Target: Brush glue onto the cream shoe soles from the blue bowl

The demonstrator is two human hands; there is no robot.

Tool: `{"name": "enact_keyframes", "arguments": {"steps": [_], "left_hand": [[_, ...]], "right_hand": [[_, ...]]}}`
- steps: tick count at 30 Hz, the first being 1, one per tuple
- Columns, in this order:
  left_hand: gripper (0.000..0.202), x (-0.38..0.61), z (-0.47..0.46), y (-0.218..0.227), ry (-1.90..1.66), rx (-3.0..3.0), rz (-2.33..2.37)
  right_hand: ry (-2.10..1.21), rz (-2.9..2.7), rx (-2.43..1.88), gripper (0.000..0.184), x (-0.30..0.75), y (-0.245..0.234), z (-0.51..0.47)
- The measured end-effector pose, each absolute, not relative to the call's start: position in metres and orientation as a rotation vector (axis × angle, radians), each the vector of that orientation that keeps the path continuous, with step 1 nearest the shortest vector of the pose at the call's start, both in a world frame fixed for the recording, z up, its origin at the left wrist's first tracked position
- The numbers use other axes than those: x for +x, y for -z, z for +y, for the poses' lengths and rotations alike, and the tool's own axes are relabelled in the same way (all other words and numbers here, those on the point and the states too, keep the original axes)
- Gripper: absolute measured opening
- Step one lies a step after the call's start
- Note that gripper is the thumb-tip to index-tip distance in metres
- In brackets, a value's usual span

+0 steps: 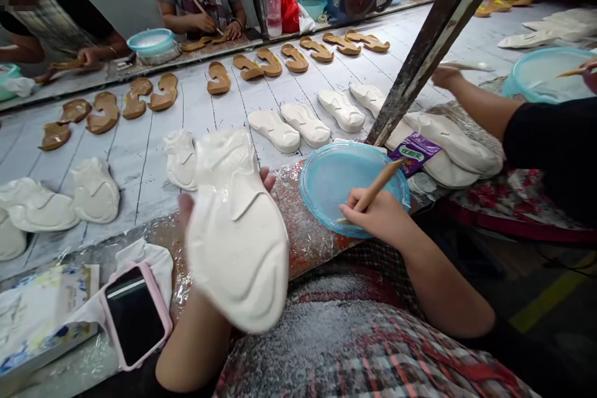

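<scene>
My left hand (186, 210) holds up a white moulded shoe insole (237, 249) from beneath. Its fingers wrap the edges, and most of the palm is hidden behind the insole. A wooden-handled brush (381, 181) is gripped in my right hand (385, 216), tip pointing down into a light blue bowl (304, 194) with whitish contents. The brush's tip is hard to make out inside the bowl. Past the left hand, another white insole (181, 160) lies on the table. More white insoles (305, 123) form a row behind the bowl.
Brown footbed pieces (163, 92) line the white table's far side, where two people work. A slanted post (433, 43) rises behind the bowl. A pink-cased phone (136, 314) and a tissue pack (46, 311) lie at front left. Another person's arm (485, 106) reaches in at right.
</scene>
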State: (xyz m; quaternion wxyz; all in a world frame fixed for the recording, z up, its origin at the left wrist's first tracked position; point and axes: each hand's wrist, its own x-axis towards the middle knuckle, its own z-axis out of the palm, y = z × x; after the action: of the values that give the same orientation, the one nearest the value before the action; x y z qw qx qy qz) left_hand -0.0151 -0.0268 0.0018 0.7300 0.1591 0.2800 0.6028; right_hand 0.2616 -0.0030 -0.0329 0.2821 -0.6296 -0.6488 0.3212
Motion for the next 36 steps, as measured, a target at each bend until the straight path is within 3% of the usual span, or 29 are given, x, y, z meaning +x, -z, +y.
{"name": "enact_keyframes", "arguments": {"steps": [5,8,10,13,15,27,36], "left_hand": [[0.071,0.011,-0.018,-0.016,-1.359,0.213,0.714],[0.071,0.028,-0.019,-0.025,-1.441,0.252,0.724],[0.071,0.04,-0.021,-0.034,-1.467,0.326,0.716],[0.07,0.051,-0.026,-0.044,-1.493,0.479,0.673],[0.069,0.051,-0.029,-0.048,-1.478,0.577,0.628],[0.084,0.032,-0.032,-0.056,-1.253,0.786,0.453],[0.077,0.036,-0.023,-0.042,-1.138,0.482,0.484]], "right_hand": [[-0.911,-1.706,-1.586,0.035,0.264,0.013,-0.013],[-0.863,-1.755,-1.158,0.023,0.257,-0.017,-0.025],[-0.644,-1.845,-0.81,0.008,0.246,-0.037,-0.032],[-0.166,-2.05,-0.578,0.006,0.23,-0.06,-0.036],[-0.041,-2.127,-0.549,0.005,0.224,-0.067,-0.036],[-0.477,-2.265,-0.411,0.008,0.247,-0.085,-0.031],[-0.708,-2.03,-0.412,0.006,0.24,-0.076,-0.044]]}}
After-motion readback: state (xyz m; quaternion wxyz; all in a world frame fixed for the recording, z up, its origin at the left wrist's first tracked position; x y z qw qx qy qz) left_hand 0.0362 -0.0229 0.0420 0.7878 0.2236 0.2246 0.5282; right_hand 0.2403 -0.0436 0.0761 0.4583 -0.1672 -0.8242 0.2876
